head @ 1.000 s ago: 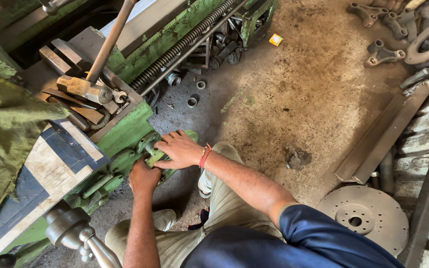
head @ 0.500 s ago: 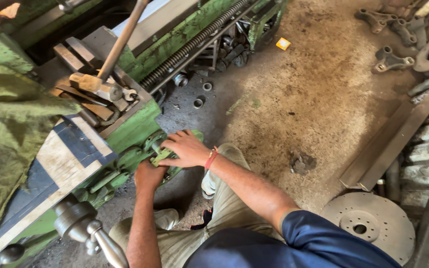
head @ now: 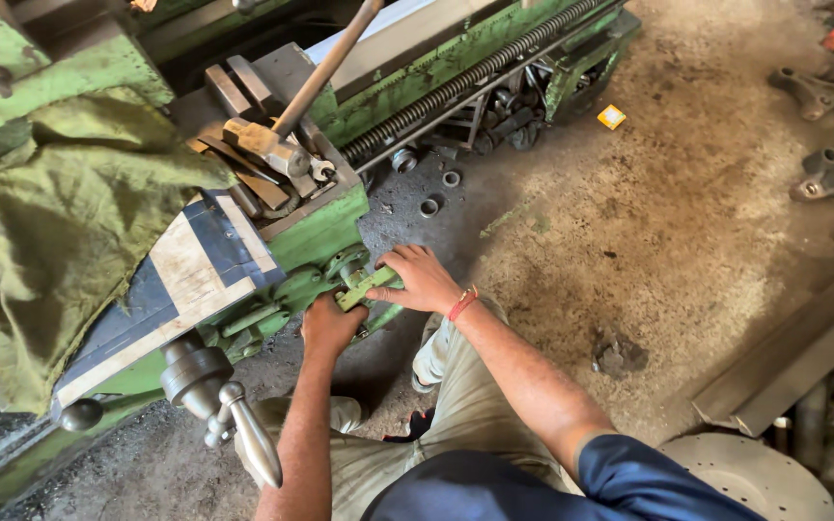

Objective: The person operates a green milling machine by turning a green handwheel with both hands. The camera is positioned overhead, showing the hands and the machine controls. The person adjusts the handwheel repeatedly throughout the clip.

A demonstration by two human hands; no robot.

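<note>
A large green lathe (head: 320, 232) fills the left of the view. My right hand (head: 419, 280), with a red thread at the wrist, grips a light green lever (head: 364, 287) on the front of the lathe's apron. My left hand (head: 330, 326) is closed around a control just below and to the left of that lever; what it holds is hidden by the fingers. Both arms reach forward from my crouched body in beige trousers and a blue shirt.
A hammer (head: 287, 125) lies on metal bars atop the carriage. A green cloth (head: 60, 222) drapes the lathe at left. A steel handwheel handle (head: 229, 420) juts out near my left arm. Rings, cast parts (head: 827, 178), a round plate (head: 755, 478) and a yellow box (head: 611, 117) lie on the dirt floor.
The view has shifted slightly so the lathe sits lower and further right. Both hands have stayed on the apron controls, with the right hand still on the green lever.
</note>
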